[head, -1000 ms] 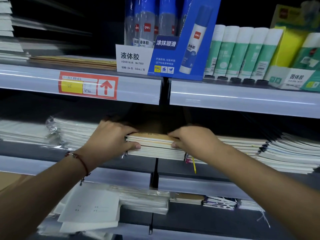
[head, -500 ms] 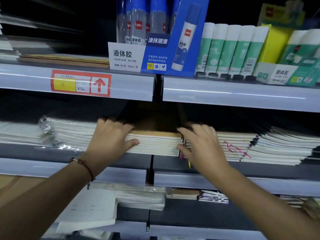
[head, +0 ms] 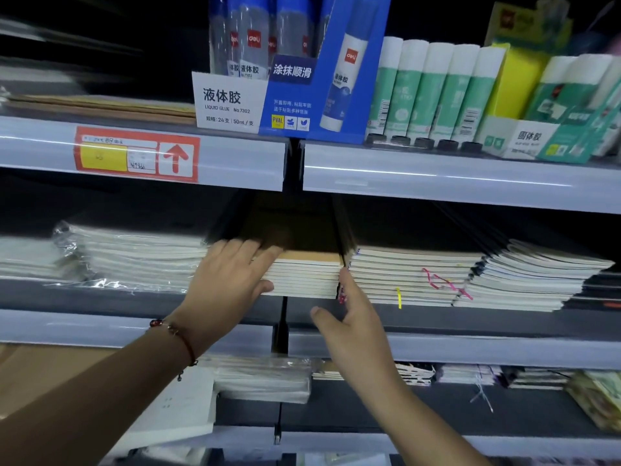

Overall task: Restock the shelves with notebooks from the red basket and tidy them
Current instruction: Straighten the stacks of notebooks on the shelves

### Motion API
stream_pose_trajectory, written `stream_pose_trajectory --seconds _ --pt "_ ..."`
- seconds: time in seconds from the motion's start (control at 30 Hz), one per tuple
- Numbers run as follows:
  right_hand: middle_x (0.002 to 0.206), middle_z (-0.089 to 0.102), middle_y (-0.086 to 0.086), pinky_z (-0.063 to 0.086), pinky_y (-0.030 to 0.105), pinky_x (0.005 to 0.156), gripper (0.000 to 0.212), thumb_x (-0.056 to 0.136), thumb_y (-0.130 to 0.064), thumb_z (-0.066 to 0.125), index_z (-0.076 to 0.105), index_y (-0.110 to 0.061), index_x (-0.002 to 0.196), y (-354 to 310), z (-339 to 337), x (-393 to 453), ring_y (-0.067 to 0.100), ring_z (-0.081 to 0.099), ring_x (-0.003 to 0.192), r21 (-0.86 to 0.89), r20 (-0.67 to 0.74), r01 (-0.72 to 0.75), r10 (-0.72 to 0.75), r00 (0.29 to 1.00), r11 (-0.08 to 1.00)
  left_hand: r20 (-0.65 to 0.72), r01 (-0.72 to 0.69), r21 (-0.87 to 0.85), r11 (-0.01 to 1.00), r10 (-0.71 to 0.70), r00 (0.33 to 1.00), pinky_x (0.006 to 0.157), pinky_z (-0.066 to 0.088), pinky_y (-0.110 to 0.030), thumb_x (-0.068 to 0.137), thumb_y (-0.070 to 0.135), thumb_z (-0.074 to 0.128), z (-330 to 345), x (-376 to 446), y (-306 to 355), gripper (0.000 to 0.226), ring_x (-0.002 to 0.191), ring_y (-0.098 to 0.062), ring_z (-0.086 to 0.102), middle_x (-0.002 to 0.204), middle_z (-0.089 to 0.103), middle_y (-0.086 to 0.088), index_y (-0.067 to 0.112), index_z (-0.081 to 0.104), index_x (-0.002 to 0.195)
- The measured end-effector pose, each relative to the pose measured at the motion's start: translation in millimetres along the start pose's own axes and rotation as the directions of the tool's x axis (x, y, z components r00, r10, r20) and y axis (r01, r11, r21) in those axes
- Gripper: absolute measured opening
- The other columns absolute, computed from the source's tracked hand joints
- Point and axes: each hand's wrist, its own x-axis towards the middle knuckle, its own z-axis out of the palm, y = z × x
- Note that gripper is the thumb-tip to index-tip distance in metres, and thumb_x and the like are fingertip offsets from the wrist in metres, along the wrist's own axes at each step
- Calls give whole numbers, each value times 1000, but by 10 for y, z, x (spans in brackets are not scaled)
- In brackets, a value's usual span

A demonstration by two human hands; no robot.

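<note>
Middle shelf (head: 141, 299); both hands (head: 232, 280) flank notebook stack's (head: 305, 275) edges.

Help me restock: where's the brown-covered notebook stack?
Head view, middle shelf centre: brown-covered notebook stack sits between the left hand and right hand.
</note>
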Motion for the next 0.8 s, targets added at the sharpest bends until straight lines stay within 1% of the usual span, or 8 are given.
stream_pose_trajectory --seconds 0.03,0.13,0.23,0.37,0.47,0.57,0.63,0.8 --pt "156 24 -25 35 14 104 75 93 -33 62 20 -36 156 -27 20 -13 -26 39 115 -13 1 -1 2 1000 1000 0 -3 7 1000 3 1000 74 46 -42 67 39 87 1 -1 5 68 84 -32 59 97 62 -9 15 62 125" --pt "158 24 -22 28 28 119 74 94 -34 61 22 -35 156 -48 21 4 -5 26 141 -27 -11 -5 4 1000 1000 23 -24 29 999 23 999 76 46 -42 65 48 86 35 8 35 76 85 -31 58 98 61 -9 12 60 127" --pt "157 28 -21 29 27 117 72 93 -36 61 25 -33 155 -69 -22 37 -3 29 140 -30 -18 -7 7 1000 1000 51 -29 50 998 27 998 74 47 -42 60 52 88 64 58 47 82 84 -31 58 97 60 -9 13 58 126" --pt "156 29 -21 30 21 112 69 94 -34 61 29 -31 155 -2 -63 34 -18 38 124 -44 -24 -1 0 1000 999 62 -34 47 998 31 998 72 47 -42 59 52 88 72 69 40 83 84 -31 58 96 60 -9 14 58 127" --pt "156 34 -18 30 33 119 67 93 -37 59 31 -31 154 45 -107 -6 -1 34 140 -116 -12 36 -38 999 993 76 -46 49 998 42 996 77 48 -41 64 53 86 85 60 24 84 89 -30 59 101 61 -9 16 53 133" --pt "156 33 -15 20 17 115 64 97 -29 58 31 -26 155 44 -185 -9 2 29 143 -272 35 86 -80 996 958 104 -80 54 995 74 992 82 46 -40 72 54 79 91 77 19 84 94 -29 59 108 61 -8 20 46 141" --pt "155 37 -11 20 11 108 60 97 -27 57 35 -23 153 35 -216 31 5 33 142 -379 36 127 -122 992 917 104 -71 52 996 65 992 80 46 -41 71 53 80 76 92 25 84 92 -30 59 107 61 -8 20 46 140" --pt "145 52 -5 30 13 98 53 96 -25 58 47 -20 147 39 -195 61 10 47 130 -430 -21 144 -170 985 891 183 -66 58 996 54 982 85 42 -39 78 56 73 18 91 59 82 99 -28 58 112 58 -6 21 37 144"
